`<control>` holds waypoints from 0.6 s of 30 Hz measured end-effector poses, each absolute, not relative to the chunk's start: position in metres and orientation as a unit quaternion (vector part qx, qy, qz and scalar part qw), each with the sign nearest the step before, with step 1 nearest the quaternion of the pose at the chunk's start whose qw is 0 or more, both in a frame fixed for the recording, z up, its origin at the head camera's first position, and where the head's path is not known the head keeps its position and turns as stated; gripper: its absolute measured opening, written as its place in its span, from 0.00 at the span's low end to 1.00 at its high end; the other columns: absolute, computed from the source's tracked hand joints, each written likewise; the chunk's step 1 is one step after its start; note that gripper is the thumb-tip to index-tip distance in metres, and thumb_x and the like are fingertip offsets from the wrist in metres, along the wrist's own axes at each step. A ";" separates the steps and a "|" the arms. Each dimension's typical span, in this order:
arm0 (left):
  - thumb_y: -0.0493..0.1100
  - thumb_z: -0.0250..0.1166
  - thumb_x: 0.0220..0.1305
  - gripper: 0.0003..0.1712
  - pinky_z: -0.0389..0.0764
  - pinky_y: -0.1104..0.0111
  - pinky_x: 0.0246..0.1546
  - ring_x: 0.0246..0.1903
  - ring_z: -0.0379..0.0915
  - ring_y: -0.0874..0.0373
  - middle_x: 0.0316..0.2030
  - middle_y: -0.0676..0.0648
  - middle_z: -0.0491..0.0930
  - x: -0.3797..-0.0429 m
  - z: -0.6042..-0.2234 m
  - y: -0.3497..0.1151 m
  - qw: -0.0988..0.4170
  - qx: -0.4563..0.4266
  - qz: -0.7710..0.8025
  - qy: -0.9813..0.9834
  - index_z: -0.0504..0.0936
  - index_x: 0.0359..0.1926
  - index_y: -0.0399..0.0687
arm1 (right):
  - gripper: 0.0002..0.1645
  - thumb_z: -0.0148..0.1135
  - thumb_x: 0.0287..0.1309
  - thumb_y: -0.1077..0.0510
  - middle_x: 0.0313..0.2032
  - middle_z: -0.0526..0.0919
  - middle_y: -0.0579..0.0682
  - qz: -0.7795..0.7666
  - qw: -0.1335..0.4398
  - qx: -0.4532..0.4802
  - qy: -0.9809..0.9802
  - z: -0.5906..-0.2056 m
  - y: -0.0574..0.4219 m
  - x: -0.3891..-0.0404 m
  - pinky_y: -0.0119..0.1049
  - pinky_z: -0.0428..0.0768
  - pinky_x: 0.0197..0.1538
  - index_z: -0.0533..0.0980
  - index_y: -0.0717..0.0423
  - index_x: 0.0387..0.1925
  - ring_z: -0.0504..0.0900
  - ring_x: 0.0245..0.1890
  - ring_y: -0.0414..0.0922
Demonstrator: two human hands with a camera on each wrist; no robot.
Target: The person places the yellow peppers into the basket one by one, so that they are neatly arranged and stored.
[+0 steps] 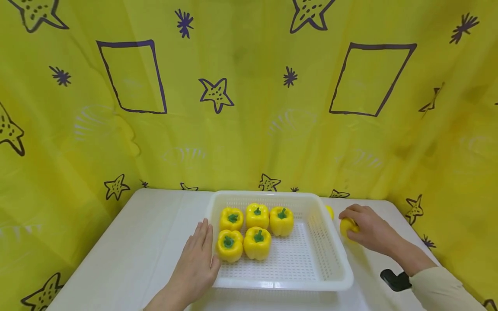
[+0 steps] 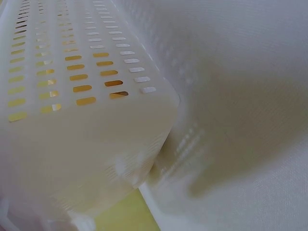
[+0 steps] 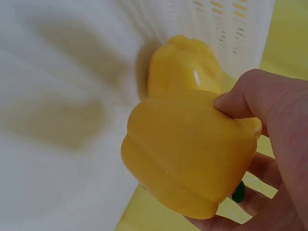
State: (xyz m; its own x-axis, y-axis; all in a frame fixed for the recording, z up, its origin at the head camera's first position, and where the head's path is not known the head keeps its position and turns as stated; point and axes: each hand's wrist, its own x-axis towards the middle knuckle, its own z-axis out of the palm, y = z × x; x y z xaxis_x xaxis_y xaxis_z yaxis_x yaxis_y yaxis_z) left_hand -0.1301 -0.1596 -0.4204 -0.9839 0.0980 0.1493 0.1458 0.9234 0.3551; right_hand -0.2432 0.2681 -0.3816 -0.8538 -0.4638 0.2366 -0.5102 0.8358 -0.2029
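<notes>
My right hand (image 1: 367, 226) grips a yellow bell pepper (image 3: 187, 154) on the right side of the basket, thumb on one side and fingers round the other. Its green stem (image 3: 238, 192) shows between the fingers in the right wrist view. Another yellow pepper (image 3: 180, 67) lies on the table beside the basket wall, just past the held one. The white perforated basket (image 1: 295, 284) holds several yellow peppers (image 1: 257, 244) with green stems, grouped toward its left side. Against the basket's left side rests my left hand (image 1: 196, 261), fingers straight; the left wrist view shows only the wall and table.
The white table (image 1: 151, 242) carries the basket near its middle. A black object (image 1: 394, 280) lies beside the right sleeve (image 1: 447, 287). A yellow curtain (image 1: 249, 129) with drawn stars and frames stands behind and along both sides.
</notes>
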 end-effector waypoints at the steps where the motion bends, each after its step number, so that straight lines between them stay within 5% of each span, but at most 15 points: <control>1: 0.47 0.52 0.68 0.40 0.55 0.42 0.73 0.78 0.41 0.40 0.78 0.35 0.45 -0.130 -0.420 -0.160 0.065 -0.062 -0.186 -0.979 0.55 0.74 0.29 | 0.18 0.66 0.44 0.66 0.46 0.82 0.55 0.130 0.091 0.256 -0.954 -0.380 0.267 -0.243 0.47 0.79 0.41 0.82 0.54 0.42 0.76 0.43 0.53; 18: 0.46 0.53 0.68 0.39 0.56 0.42 0.72 0.77 0.42 0.39 0.77 0.34 0.46 -0.130 -0.420 -0.159 0.073 -0.066 -0.189 -0.977 0.56 0.73 0.28 | 0.18 0.65 0.48 0.66 0.48 0.81 0.56 0.114 0.094 0.292 -0.945 -0.355 0.250 -0.240 0.52 0.80 0.45 0.82 0.55 0.44 0.77 0.47 0.56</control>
State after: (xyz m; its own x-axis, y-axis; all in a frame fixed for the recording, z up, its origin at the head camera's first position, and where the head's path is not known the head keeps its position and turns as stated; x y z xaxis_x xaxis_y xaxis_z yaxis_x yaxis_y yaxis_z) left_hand -0.1297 -0.1594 -0.4199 -0.9807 0.1013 0.1673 0.1564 0.9197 0.3601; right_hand -0.2400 0.2502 -0.3549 -0.8119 -0.5303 0.2440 -0.5732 0.8034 -0.1611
